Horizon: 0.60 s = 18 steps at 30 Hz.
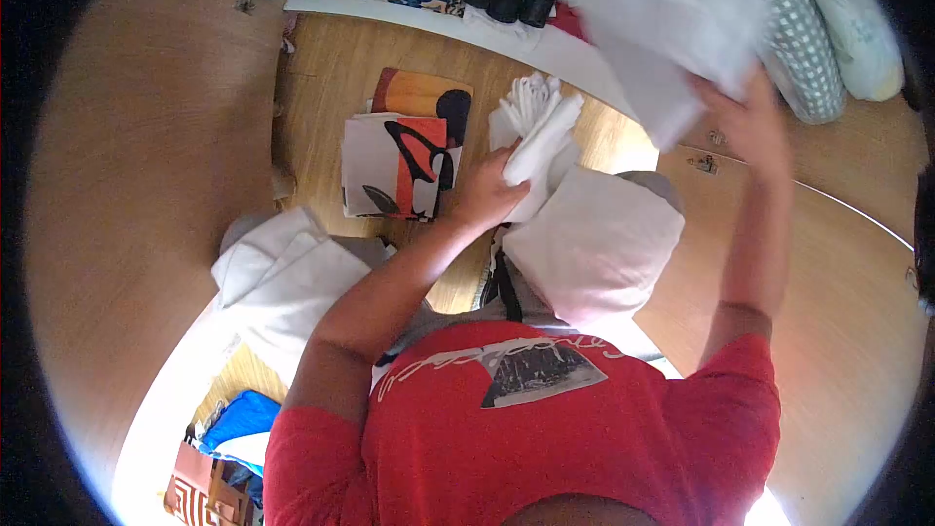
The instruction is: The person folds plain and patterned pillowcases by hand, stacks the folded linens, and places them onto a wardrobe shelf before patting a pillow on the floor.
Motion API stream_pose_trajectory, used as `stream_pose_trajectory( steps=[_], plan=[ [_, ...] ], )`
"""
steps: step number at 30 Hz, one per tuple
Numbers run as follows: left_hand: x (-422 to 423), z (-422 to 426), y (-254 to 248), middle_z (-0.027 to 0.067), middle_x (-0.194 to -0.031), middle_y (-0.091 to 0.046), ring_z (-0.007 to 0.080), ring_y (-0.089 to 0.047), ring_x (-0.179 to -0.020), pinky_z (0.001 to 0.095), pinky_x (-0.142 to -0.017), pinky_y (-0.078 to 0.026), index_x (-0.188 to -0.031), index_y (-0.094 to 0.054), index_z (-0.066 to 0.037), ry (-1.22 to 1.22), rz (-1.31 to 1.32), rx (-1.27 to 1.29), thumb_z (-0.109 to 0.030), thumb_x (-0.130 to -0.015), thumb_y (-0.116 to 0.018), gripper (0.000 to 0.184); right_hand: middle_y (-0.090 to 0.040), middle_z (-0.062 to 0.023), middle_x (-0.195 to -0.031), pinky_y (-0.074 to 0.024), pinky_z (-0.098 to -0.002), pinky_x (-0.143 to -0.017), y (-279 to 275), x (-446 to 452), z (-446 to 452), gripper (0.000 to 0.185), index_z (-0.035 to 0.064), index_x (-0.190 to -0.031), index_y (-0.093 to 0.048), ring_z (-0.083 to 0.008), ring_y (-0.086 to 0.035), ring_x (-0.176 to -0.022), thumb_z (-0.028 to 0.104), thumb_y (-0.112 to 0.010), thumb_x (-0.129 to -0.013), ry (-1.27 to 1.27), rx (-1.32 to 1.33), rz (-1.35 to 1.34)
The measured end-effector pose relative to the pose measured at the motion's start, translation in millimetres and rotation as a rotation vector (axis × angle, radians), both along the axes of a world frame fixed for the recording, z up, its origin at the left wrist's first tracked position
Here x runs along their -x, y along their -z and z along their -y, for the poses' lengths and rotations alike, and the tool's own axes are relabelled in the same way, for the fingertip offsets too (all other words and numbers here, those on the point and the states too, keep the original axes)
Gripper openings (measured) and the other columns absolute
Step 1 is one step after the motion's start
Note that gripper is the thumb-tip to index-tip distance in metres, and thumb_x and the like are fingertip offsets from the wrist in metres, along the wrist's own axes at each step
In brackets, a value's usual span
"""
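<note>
My left hand (490,189) is closed round a bundle of folded white cloths (539,136) in front of my lap. Raised at the upper right, my right hand (745,122) grips the lower edge of a large white cloth (672,29), which is blurred by motion. A white cloth (599,244) covers my right knee, and more white cloths (287,273) lie over my left knee. Folded patterned cloths (414,161) in orange, white and black are stacked on the wooden surface, left of the bundle.
Behind is a white-edged shelf (390,12) holding patterned fabrics and black-capped bottles (504,2). A green checked roll (799,39) stands at the upper right. Wooden panels (146,156) flank both sides. Blue cloth (243,419) lies at the lower left.
</note>
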<state>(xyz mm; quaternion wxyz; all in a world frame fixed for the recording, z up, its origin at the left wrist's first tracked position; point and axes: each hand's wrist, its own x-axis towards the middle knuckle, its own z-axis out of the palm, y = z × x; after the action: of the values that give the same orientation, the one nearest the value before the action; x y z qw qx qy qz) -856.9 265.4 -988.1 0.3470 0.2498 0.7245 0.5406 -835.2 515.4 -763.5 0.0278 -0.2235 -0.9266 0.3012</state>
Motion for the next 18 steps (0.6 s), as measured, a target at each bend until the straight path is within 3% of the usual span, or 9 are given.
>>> stream_pose_trajectory(
  steps=[1,3,4,6,8,11,13,15,18],
  plan=[
    [3,-3,-5,0.0163,-0.092,-0.064,0.0221,-0.063,-0.080,0.0329,-0.076,-0.048,-0.107,-0.055,0.004,0.004,0.083,-0.062,-0.013,-0.071,-0.067,0.042,-0.061,-0.0070,-0.101,-0.0457,-0.0314,-0.079,-30,-37,-20,0.036,0.0023,-0.110,-0.056,-0.0174,-0.057,-0.092,0.010,-0.066,-0.076,-0.003,-0.113,-0.090],
    [14,0,-14,0.0212,-0.097,-0.061,0.0312,-0.060,-0.090,0.0371,-0.079,-0.046,-0.120,-0.047,0.003,0.020,0.247,-0.033,-0.020,-0.072,-0.065,0.056,-0.057,-0.0094,-0.110,-0.0437,-0.0336,-0.085,-74,-129,-35,0.038,0.0027,-0.114,-0.054,-0.0203,-0.055,-0.097,0.005,-0.064,-0.078,0.219,-0.127,-0.183],
    [21,2,-4,0.0212,-0.099,-0.060,0.0314,-0.059,-0.094,0.0379,-0.081,-0.045,-0.123,-0.043,0.002,-0.041,0.088,0.056,-0.022,-0.072,-0.066,0.061,-0.054,-0.0105,-0.115,-0.0431,-0.0339,-0.087,-87,-168,-33,0.040,0.0031,-0.116,-0.052,-0.0213,-0.054,-0.099,0.003,-0.063,-0.078,0.174,-0.283,-0.217],
    [27,13,19,0.0211,-0.100,-0.060,0.0316,-0.057,-0.098,0.0387,-0.083,-0.045,-0.127,-0.040,0.002,-0.129,-0.073,0.170,-0.025,-0.072,-0.067,0.067,-0.051,-0.0097,-0.121,-0.0425,-0.0342,-0.088,-80,-212,-23,0.044,0.0039,-0.120,-0.050,-0.0205,-0.054,-0.102,0.004,-0.064,-0.078,0.197,-0.049,-0.265],
    [30,21,25,0.0209,-0.103,-0.059,0.0327,-0.054,-0.103,0.0388,-0.087,-0.042,-0.132,-0.034,-0.001,-0.233,-0.636,0.424,-0.027,-0.072,-0.067,0.073,-0.057,-0.0081,-0.103,-0.0453,-0.0325,-0.079,-68,-191,34,0.041,0.0026,-0.114,-0.055,-0.0173,-0.055,-0.090,0.005,-0.066,-0.075,-0.046,0.111,0.135],
    [69,63,-70,0.0164,-0.113,-0.057,0.0289,-0.052,-0.107,0.0385,-0.091,-0.040,-0.119,-0.052,-0.005,-0.203,-0.387,0.108,-0.020,-0.078,-0.065,0.045,-0.060,-0.0105,-0.085,-0.0459,-0.0297,-0.070,-51,-134,84,0.036,0.0008,-0.106,-0.061,-0.0172,-0.056,-0.079,0.007,-0.068,-0.071,-0.299,0.209,0.638],
    [91,122,-118,0.0141,-0.104,-0.060,0.0306,-0.053,-0.103,0.0370,-0.091,-0.041,-0.121,-0.052,-0.011,-0.216,-0.696,0.196,-0.017,-0.080,-0.058,0.042,-0.061,-0.0127,-0.087,-0.0455,-0.0303,-0.074,-46,-101,122,0.034,0.0017,-0.105,-0.062,-0.0218,-0.058,-0.084,0.011,-0.067,-0.073,-0.233,0.441,0.200],
    [103,176,-134,0.0123,-0.104,-0.061,0.0297,-0.055,-0.098,0.0380,-0.085,-0.044,-0.106,-0.064,-0.011,-0.301,-0.750,0.395,-0.013,-0.079,-0.058,0.027,-0.060,-0.0131,-0.086,-0.0454,-0.0313,-0.076,-61,-66,164,0.031,0.0019,-0.106,-0.061,-0.0250,-0.058,-0.087,0.011,-0.064,-0.076,-0.381,0.865,-0.235],
    [105,225,-120,0.0119,-0.102,-0.060,0.0291,-0.055,-0.095,0.0380,-0.083,-0.044,-0.107,-0.063,-0.010,-0.097,-0.802,0.539,-0.012,-0.077,-0.061,0.030,-0.059,-0.0172,-0.094,-0.0425,-0.0422,-0.084,-60,-24,214,0.048,-0.0030,-0.112,-0.052,-0.0308,-0.056,-0.090,0.031,-0.062,-0.080,-1.263,1.683,-0.536]
  ],
)
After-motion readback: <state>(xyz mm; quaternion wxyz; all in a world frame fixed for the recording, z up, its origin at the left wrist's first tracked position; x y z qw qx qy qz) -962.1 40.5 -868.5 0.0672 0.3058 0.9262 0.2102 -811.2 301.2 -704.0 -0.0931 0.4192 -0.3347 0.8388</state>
